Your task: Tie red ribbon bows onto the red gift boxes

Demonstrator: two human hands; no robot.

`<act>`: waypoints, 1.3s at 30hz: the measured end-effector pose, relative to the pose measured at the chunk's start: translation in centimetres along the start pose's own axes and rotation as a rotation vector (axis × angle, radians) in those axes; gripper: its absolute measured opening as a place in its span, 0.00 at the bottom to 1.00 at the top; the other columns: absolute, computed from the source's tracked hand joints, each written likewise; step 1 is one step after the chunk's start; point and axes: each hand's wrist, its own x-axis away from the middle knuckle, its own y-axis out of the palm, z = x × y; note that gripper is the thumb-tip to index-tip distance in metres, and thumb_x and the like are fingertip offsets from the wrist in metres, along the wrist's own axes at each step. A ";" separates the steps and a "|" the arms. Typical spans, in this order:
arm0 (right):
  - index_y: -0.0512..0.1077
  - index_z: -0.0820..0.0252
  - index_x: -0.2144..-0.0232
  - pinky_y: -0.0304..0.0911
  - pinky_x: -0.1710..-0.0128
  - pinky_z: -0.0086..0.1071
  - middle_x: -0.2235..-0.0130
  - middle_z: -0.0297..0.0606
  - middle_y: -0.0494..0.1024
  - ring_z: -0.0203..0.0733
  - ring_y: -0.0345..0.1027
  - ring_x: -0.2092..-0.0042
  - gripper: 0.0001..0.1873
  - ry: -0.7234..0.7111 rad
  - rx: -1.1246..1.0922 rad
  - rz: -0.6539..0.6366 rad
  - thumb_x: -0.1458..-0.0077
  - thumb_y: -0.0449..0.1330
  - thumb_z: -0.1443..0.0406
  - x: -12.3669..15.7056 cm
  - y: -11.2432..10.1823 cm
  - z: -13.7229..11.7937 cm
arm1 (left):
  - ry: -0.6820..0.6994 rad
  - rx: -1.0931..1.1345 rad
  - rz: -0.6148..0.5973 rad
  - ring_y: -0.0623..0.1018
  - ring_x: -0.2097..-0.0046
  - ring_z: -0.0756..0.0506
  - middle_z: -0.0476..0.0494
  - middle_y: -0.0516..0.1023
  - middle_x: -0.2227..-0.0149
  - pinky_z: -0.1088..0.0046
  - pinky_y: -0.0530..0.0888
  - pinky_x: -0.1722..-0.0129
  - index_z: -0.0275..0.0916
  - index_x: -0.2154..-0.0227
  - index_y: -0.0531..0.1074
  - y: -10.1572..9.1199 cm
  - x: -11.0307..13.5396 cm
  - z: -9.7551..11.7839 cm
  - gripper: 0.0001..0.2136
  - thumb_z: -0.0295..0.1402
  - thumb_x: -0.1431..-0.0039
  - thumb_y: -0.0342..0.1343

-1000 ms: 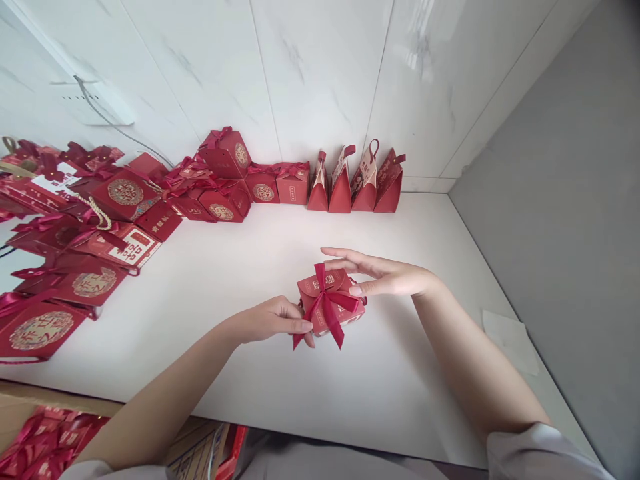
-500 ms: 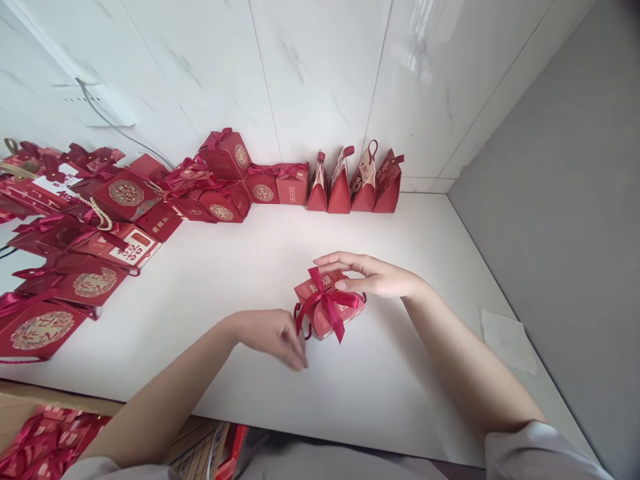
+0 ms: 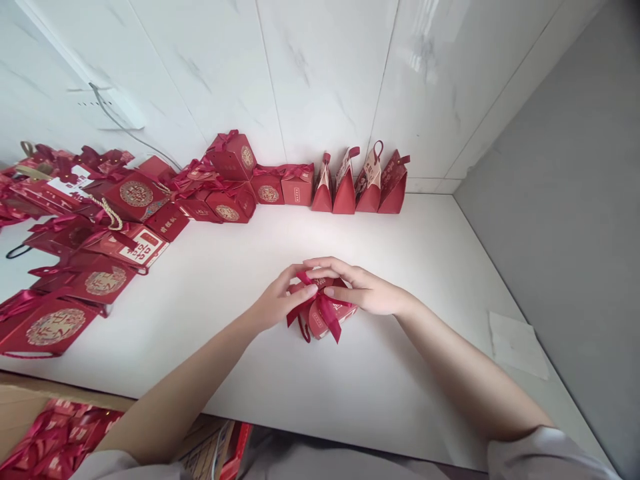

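A small red gift box (image 3: 320, 325) with pale printing sits on the white table, a glossy dark-red ribbon bow (image 3: 329, 317) tied across its top. My left hand (image 3: 278, 297) is at the box's left side, its thumb and fingers closed around the bow's left loop. From the right, my right hand (image 3: 367, 288) reaches over the box, thumb near the knot and fingers curved along the far edge, closed on the box. The fingers hide the back of the box and part of the bow. A red cord handle (image 3: 303, 329) hangs out at the left.
Several red gift boxes (image 3: 57, 327) with ribbons crowd the table's left side. Further boxes (image 3: 267, 190) and upright triangular boxes (image 3: 344, 190) line the wall. A white paper sheet (image 3: 517, 343) lies at right. Below the front edge, a carton holds red packages (image 3: 65, 433).
My left hand has moved up from the box's front left corner to the bow. My right hand has shifted slightly left over the box. The view has shifted a little.
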 end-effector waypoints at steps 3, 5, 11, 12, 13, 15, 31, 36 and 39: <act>0.56 0.45 0.37 0.60 0.40 0.41 0.38 0.35 0.67 0.40 0.63 0.40 0.28 -0.008 0.039 -0.006 0.35 0.50 0.70 -0.1 0.3 0.1 | -0.038 0.115 -0.020 0.74 0.44 0.37 0.40 0.74 0.47 0.55 0.70 0.44 0.43 0.47 0.67 1.1 -0.2 -0.5 0.22 0.44 0.41 0.58; 0.55 0.45 0.36 0.60 0.40 0.41 0.38 0.34 0.68 0.39 0.64 0.40 0.28 -0.003 0.034 -0.003 0.35 0.49 0.70 -0.1 0.2 0.1 | -0.063 0.129 -0.009 0.74 0.45 0.36 0.40 0.75 0.48 0.55 0.71 0.45 0.42 0.48 0.68 1.1 -0.2 -0.6 0.21 0.44 0.42 0.61; 0.56 0.46 0.37 0.61 0.41 0.43 0.40 0.35 0.70 0.40 0.66 0.42 0.25 0.039 0.004 0.051 0.35 0.49 0.68 -0.1 -0.1 0.6 | -0.087 0.160 -0.005 0.76 0.48 0.37 0.40 0.76 0.50 0.56 0.72 0.48 0.40 0.49 0.68 0.9 -0.3 -1.1 0.23 0.43 0.45 0.63; 0.57 0.46 0.38 0.62 0.42 0.43 0.41 0.35 0.70 0.40 0.67 0.43 0.25 0.053 0.012 0.056 0.35 0.49 0.68 -0.1 -0.2 0.7 | -0.087 0.163 -0.006 0.77 0.49 0.37 0.40 0.76 0.51 0.56 0.72 0.48 0.40 0.49 0.68 0.9 -0.4 -1.2 0.23 0.42 0.45 0.64; 0.58 0.46 0.38 0.62 0.42 0.43 0.41 0.36 0.71 0.40 0.67 0.43 0.25 0.065 0.025 0.066 0.35 0.50 0.68 -0.1 -0.3 0.7 | -0.087 0.166 -0.006 0.77 0.49 0.37 0.40 0.76 0.51 0.57 0.72 0.48 0.40 0.50 0.68 0.9 -0.5 -1.3 0.23 0.42 0.45 0.64; 0.60 0.47 0.39 0.62 0.43 0.43 0.42 0.37 0.72 0.41 0.67 0.44 0.24 0.079 0.062 0.107 0.35 0.50 0.68 0.0 -0.5 0.7 | -0.090 0.169 -0.004 0.77 0.49 0.38 0.41 0.76 0.51 0.58 0.73 0.49 0.40 0.51 0.69 0.9 -0.5 -1.5 0.22 0.42 0.46 0.65; 0.69 0.54 0.46 0.64 0.49 0.37 0.55 0.37 0.77 0.39 0.71 0.53 0.17 -0.019 0.217 0.085 0.36 0.53 0.67 -0.3 -0.1 0.3 | -0.073 0.141 -0.013 0.76 0.48 0.37 0.41 0.76 0.52 0.57 0.73 0.49 0.40 0.51 0.69 1.0 -0.6 -1.5 0.22 0.42 0.46 0.64; 0.71 0.55 0.50 0.65 0.52 0.35 0.61 0.35 0.76 0.39 0.70 0.56 0.14 0.000 0.269 0.196 0.38 0.57 0.65 -0.7 0.7 0.9 | -0.071 0.120 -0.020 0.77 0.50 0.38 0.41 0.76 0.53 0.59 0.73 0.51 0.40 0.51 0.69 0.9 -0.6 -1.5 0.22 0.43 0.45 0.63; 0.71 0.55 0.51 0.65 0.52 0.35 0.63 0.34 0.76 0.39 0.71 0.57 0.14 0.013 0.250 0.250 0.40 0.59 0.64 -0.9 1.1 1.3 | -0.076 0.118 -0.017 0.77 0.51 0.39 0.42 0.76 0.54 0.61 0.73 0.52 0.40 0.51 0.69 1.0 -0.6 -1.5 0.21 0.43 0.45 0.63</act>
